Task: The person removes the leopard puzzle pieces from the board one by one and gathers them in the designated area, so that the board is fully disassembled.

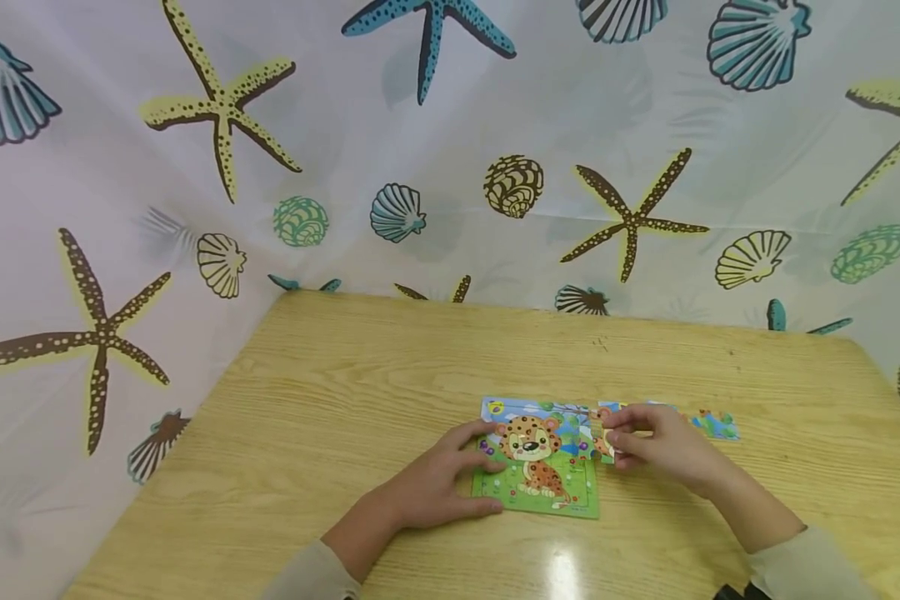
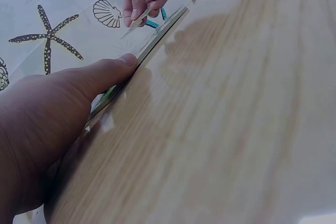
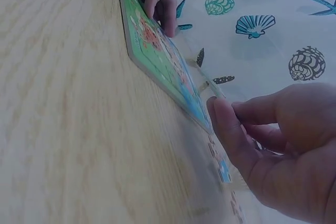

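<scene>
A jigsaw puzzle board [image 1: 581,497] with a cartoon leopard on green grass lies flat on the wooden table. My left hand [image 1: 450,477] rests along its left side, fingers spread over the picture and thumb by the near corner. In the left wrist view that thumb [image 2: 113,72] lies against the board's edge. Just past the board's right edge, my right hand [image 1: 667,442] pinches a thin puzzle piece [image 2: 132,28] between thumb and fingertips. The piece is tilted, held above the table; the fingers cover part of it.
Loose puzzle pieces [image 1: 720,425] lie on the wooden table [image 1: 390,358], to the right of the board and partly behind my right hand. A white curtain [image 1: 465,242] printed with shells and starfish hangs along the table's back and left sides.
</scene>
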Demonstrator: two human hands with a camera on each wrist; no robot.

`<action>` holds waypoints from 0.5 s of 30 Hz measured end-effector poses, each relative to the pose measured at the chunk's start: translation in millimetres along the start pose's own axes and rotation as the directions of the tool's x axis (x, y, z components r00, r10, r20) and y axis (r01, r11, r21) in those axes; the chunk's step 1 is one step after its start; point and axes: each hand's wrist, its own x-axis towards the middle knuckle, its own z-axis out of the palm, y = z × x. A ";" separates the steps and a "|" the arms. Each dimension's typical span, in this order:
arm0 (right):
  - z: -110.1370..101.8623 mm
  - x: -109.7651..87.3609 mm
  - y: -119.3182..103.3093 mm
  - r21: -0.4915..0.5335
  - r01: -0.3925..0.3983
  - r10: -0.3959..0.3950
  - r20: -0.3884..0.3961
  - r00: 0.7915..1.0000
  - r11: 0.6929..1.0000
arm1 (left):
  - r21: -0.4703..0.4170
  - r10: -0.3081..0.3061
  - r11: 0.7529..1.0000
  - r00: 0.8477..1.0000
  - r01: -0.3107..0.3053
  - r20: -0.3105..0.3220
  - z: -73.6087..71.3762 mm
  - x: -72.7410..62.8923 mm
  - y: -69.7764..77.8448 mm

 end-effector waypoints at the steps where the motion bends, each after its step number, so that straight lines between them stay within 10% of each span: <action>1: -1.8 -1.4 1.3 -0.009 -0.006 0.006 -0.008 1.000 1.000 | 0.006 0.011 1.000 1.000 -0.011 -0.003 0.3 0.5 0.0; 15: -11.2 -8.7 14.9 -0.047 -0.087 0.083 -0.095 0.992 0.995 | 0.038 0.012 0.999 1.000 -0.012 0.002 2.5 1.6 -1.6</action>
